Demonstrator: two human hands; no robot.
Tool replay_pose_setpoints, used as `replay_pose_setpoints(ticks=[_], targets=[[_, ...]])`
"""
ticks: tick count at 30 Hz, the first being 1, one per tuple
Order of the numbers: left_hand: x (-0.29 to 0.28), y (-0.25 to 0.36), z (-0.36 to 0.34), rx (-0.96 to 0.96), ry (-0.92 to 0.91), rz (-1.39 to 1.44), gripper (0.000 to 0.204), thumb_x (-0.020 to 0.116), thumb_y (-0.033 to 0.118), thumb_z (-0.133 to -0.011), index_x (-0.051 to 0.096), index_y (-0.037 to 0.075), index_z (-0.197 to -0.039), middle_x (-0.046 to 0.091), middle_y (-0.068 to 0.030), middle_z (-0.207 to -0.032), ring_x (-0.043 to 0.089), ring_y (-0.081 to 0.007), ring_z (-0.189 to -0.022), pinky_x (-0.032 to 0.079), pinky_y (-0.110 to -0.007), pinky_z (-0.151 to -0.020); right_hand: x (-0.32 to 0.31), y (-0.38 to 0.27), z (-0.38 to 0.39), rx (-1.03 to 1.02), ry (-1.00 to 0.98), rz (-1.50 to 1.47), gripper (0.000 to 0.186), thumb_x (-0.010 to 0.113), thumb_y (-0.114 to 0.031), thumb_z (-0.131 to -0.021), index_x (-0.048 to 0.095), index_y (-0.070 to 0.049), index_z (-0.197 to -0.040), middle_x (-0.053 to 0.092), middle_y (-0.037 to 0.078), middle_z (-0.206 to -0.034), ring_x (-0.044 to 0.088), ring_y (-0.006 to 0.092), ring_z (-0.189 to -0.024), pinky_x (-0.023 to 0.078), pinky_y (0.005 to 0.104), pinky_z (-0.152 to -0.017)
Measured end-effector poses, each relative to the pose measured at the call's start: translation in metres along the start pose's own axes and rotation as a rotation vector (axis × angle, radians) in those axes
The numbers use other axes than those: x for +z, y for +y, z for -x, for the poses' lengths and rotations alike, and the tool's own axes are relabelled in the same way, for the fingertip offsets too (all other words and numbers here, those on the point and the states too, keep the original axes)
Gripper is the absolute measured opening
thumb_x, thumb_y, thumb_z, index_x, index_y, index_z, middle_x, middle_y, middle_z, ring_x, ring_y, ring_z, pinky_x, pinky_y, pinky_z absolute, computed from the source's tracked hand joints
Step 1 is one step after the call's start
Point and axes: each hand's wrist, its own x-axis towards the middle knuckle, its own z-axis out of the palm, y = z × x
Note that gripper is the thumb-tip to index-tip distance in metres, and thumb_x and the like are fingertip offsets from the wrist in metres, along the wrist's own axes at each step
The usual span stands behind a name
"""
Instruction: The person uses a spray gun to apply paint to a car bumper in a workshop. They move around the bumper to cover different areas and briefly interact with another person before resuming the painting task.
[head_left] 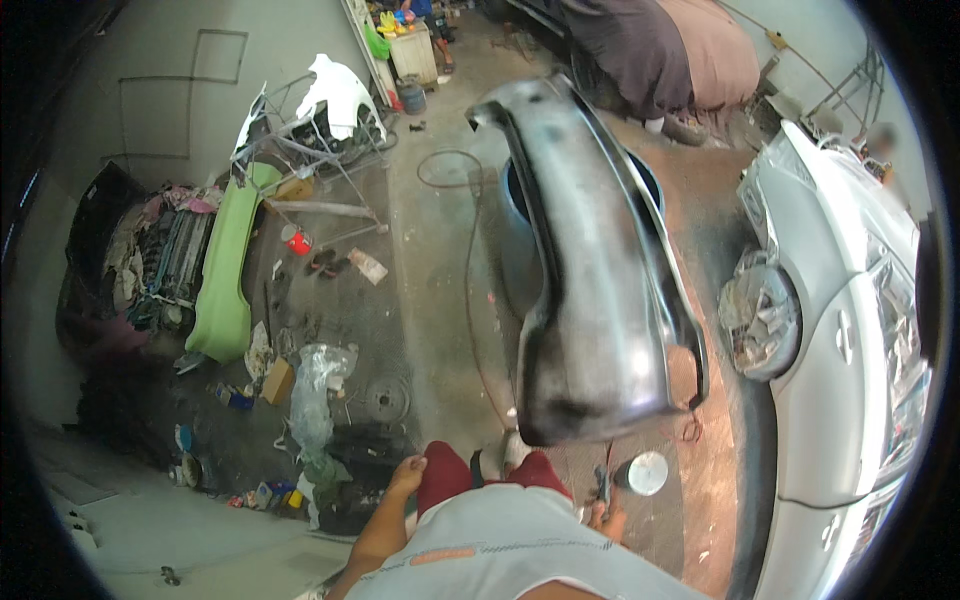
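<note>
A long black-and-grey bumper [590, 260] lies just right of the middle, stretching from far to near, its outer face turned up and its near end just beyond the person's knees. Beneath it shows a blue drum [514, 230], which it appears to rest on. The right hand [607, 521], low in the near part of the scene, has its fingers closed around a small dark tool [602, 484] (its exact kind is too small to make out). Just to the right of that tool a pale round tub [648, 473] stands on the floor. The left hand [407, 474] is beside the left knee of the red trousers [445, 476]; its fingers look bent, but I cannot tell whether they are closed or hold anything. A thin hose [470, 290] runs along the floor to the left of the bumper, looping at its far end.

On the right stands a silver-white car [830, 390], its wheel [760, 315] wrapped in plastic. To the left, a light green bumper [228, 275] leans near a metal rack [335, 180], with a red can [295, 239] on the floor close by. Nearer, crumpled clear plastic [318, 385] lies just right of a small cardboard box [278, 382].
</note>
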Motion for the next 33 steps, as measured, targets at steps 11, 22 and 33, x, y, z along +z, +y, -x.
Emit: replay_pose_setpoints(ticks=[11,22,33], targets=[[-0.093,0.056,-0.135,-0.248,-0.026,0.112,0.048,0.064,0.039,-0.104,0.068,0.004,-0.136,0.072,-0.0135,-0.133,0.067,-0.0266,-0.122,0.051,-0.042,-0.103,0.092,-0.089,-0.057,0.038,0.02,-0.197,0.078,0.054,-0.056,-0.106,0.043,0.003,-0.158,0.076,0.02,-0.1,0.072,0.0247,-0.076,0.057,0.0411,-0.067],[-0.259,0.091,-0.376,-0.048,-0.177,0.028,0.046,0.059,0.036,-0.105,0.067,0.003,-0.137,0.062,-0.0186,-0.146,0.056,-0.028,-0.139,0.046,-0.042,-0.112,0.262,-0.276,-0.148,0.231,0.25,-0.15,0.076,0.053,-0.053,-0.108,0.042,0.003,-0.158,0.076,0.019,-0.1,0.071,0.0232,-0.078,0.057,0.0403,-0.068],[-0.421,0.188,-0.541,-0.033,-0.089,0.046,0.052,0.063,0.044,-0.104,0.067,0.005,-0.139,0.071,-0.0164,-0.136,0.065,-0.0309,-0.129,0.047,-0.043,-0.111,0.368,-0.406,-0.28,0.335,0.493,-0.283,0.064,0.047,-0.04,-0.114,0.038,0.003,-0.16,0.071,0.02,-0.104,0.068,0.0243,-0.082,0.054,0.0373,-0.077]])
